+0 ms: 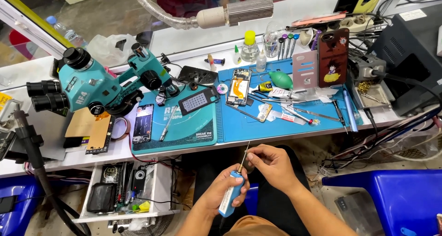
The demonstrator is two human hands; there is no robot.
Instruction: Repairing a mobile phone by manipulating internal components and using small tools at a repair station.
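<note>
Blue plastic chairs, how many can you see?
2: one blue plastic chair at the lower right, another blue plastic chair at the lower left under the bench. More may be hidden.

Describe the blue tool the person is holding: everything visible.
The blue handheld tool is a slim, plastic-looking handle with a white band near its lower end and a thin metal tip rising from the top. It is held below the bench edge, over the lap, tilted slightly right. The left hand wraps the handle; the right hand has its fingers pinching the tip near its base. Its bottom end is hidden by the left forearm.
</note>
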